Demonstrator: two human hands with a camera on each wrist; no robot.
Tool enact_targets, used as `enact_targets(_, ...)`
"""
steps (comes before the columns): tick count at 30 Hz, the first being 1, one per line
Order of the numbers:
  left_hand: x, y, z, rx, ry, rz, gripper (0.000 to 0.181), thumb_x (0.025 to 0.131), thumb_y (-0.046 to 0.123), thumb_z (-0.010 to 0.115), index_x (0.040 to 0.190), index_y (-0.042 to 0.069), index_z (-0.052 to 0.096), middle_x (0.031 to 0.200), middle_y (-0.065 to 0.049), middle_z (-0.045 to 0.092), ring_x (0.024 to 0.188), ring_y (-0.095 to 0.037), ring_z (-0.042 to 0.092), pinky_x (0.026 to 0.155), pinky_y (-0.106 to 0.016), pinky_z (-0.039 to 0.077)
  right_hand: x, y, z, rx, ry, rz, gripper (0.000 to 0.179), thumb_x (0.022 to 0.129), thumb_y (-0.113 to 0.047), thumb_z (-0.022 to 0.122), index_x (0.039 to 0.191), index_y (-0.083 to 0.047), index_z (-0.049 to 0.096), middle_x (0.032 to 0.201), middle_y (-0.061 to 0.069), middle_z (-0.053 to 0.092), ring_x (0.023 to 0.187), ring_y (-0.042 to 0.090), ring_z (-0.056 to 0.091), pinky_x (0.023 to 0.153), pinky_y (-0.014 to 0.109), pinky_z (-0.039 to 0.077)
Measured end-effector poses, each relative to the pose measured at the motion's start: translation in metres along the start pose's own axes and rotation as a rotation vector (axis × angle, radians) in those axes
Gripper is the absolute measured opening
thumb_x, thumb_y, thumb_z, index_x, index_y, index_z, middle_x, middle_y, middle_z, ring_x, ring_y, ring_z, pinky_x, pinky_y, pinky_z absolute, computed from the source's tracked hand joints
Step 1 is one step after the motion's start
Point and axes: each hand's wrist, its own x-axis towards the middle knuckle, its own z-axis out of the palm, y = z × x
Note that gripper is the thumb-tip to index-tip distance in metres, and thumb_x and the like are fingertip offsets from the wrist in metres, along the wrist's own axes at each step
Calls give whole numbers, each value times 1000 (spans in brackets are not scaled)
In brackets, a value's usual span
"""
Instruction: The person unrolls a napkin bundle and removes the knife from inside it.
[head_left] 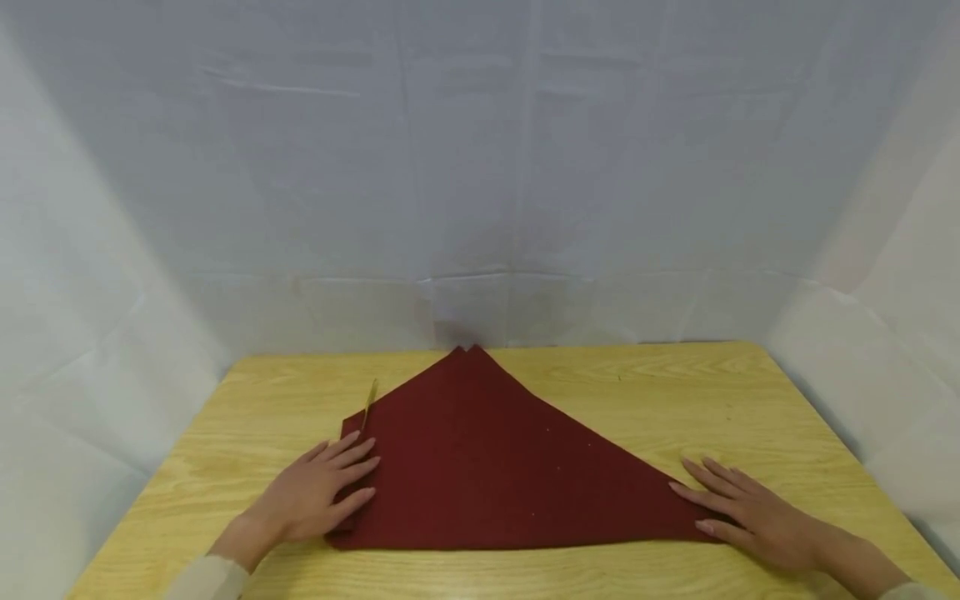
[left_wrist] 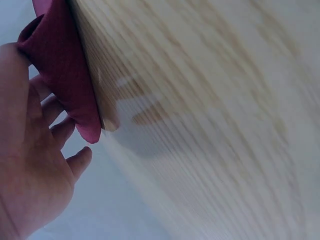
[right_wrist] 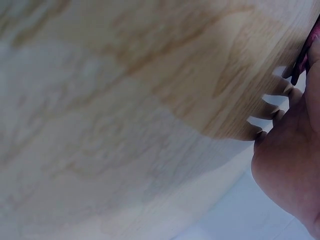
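Observation:
A dark red cloth [head_left: 465,467] lies folded on the wooden table, its peak pointing to the far edge and a long straight side toward me. Its left end is folded over, and a thin yellow sliver [head_left: 371,400] shows beside that fold. My left hand [head_left: 322,487] rests on this folded end with fingers spread. In the left wrist view the cloth's edge [left_wrist: 65,75] curls up as a rounded fold by the fingers. My right hand [head_left: 757,512] lies at the narrow right corner, fingers extended, thumb and index fingertip on the cloth. Only a bit of cloth [right_wrist: 302,60] appears in the right wrist view.
The light wooden table [head_left: 720,400] extends around the cloth. A pale sheet [head_left: 480,183] hangs behind its far edge, with white sheets [head_left: 67,333] at both sides. Several tiny white specks dot the cloth's right half.

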Motion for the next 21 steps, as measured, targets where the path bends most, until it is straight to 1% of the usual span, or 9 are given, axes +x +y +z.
enact_targets(6, -9, -5, -1, 28, 58, 2, 55, 99, 50, 43, 133, 10, 59, 145, -9, 44, 136, -31, 34, 106, -51, 31, -1, 0, 0, 39, -11, 17, 52, 95, -11, 58, 145, -17, 45, 148, 19, 35, 142, 4, 5, 106, 11, -3)
enact_targets(10, -17, -10, -1, 37, 89, -18, 53, 98, 47, 47, 134, 9, 58, 143, -10, 46, 134, -32, 36, 104, -51, 33, -1, 1, 1, 44, -12, 23, 52, 96, -12, 58, 145, -17, 44, 149, 19, 34, 142, 2, 3, 106, 10, -4)
enact_targets(12, -21, -12, 0, 26, 84, -40, 54, 98, 47, 48, 135, 10, 57, 144, -10, 45, 134, -31, 36, 104, -51, 34, -1, 1, 1, 35, -8, 19, 52, 95, -12, 58, 145, -17, 45, 149, 18, 34, 142, 3, 4, 106, 10, -4)
enact_targets(15, -25, -14, 0, 0, 57, -64, 55, 98, 48, 46, 138, 11, 53, 145, -9, 43, 135, -31, 35, 104, -51, 34, -1, 1, 1, 27, -2, 14, 52, 95, -12, 59, 145, -17, 45, 149, 18, 34, 142, 4, 5, 107, 11, -4)
enact_targets(18, -25, -15, 2, -7, 40, -70, 57, 98, 50, 44, 140, 12, 52, 147, -8, 41, 136, -31, 33, 104, -51, 33, -1, 1, 1, 33, -2, 16, 52, 95, -12, 59, 145, -17, 45, 149, 18, 34, 142, 4, 5, 107, 11, -4)
enact_targets(21, -25, -15, 3, -1, 42, -66, 57, 98, 51, 44, 140, 12, 52, 147, -8, 41, 136, -30, 33, 105, -51, 33, -1, 0, 1, 30, 0, 18, 52, 95, -12, 59, 145, -17, 45, 149, 17, 34, 142, 4, 6, 107, 11, -4)
